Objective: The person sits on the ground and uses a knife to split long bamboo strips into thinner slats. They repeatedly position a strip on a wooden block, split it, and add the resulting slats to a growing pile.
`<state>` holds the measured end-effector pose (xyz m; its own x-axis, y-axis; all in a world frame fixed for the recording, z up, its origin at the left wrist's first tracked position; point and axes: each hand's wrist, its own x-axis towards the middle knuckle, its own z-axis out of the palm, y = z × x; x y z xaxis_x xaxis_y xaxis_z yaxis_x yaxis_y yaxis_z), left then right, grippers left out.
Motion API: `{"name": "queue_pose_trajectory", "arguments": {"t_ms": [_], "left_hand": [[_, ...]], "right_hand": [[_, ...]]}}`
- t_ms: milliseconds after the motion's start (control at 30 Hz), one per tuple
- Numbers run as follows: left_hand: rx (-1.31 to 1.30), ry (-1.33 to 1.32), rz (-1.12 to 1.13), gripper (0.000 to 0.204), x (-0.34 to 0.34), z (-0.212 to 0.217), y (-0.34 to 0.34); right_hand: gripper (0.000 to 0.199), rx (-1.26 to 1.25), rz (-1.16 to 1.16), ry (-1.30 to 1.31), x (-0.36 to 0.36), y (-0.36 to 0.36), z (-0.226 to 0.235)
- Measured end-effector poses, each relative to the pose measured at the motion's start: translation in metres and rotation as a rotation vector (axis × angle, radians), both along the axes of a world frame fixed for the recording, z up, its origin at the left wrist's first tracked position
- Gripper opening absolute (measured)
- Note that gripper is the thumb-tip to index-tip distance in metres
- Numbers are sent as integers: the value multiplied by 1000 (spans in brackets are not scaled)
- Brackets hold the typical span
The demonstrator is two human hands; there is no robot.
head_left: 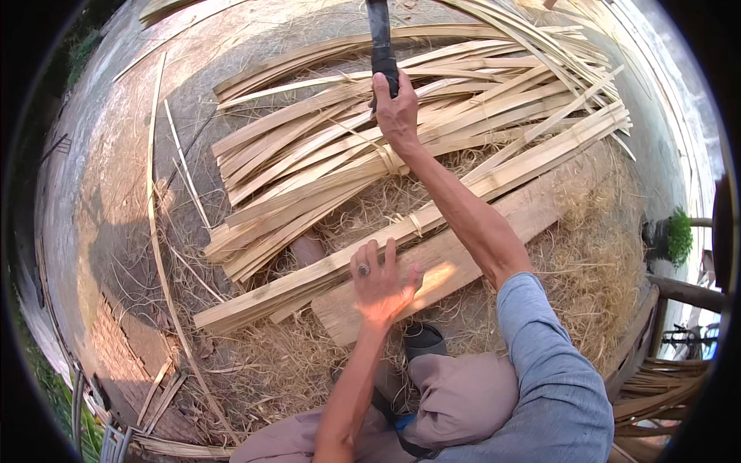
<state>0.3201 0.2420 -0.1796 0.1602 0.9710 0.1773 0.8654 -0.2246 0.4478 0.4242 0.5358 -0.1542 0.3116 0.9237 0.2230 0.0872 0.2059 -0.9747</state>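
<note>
My right hand is raised over the far bundles, its fingers closed round the handle of a long dark tool with black wrapping; its upper end runs out of the picture, so its kind cannot be told. My left hand, wearing a ring, lies with fingers spread at the near edge of a bundle of split bamboo strips. A thin tie binds this bundle. Under my left hand and forearm side is a flat wooden plank. Beyond lie several more bundles of bamboo strips, some tied.
Curly shavings cover the ground around the plank. Loose long strips lie at the left. A shoe and my bent knee are close below the plank. At the right stand a wooden rail and a green plant.
</note>
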Motion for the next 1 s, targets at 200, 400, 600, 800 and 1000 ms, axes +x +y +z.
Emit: {"name": "queue_pose_trajectory", "arguments": {"t_ms": [200,400,600,800,1000], "left_hand": [[313,-197,-85,70,-29,22,5],[740,-229,-90,51,-53,162,105],[-40,88,-110,38,-180,180,114],[-343,247,-296,33,-230,88,35],[-142,616,-195,67,-255,11,-10]], "right_hand": [[47,-112,126,48,28,-160,35],[44,-418,176,-244,89,-319,45],[47,-414,100,-412,132,-443,60],[41,-570,-151,-118,144,-504,35],[45,-478,-231,37,153,-546,-30]]}}
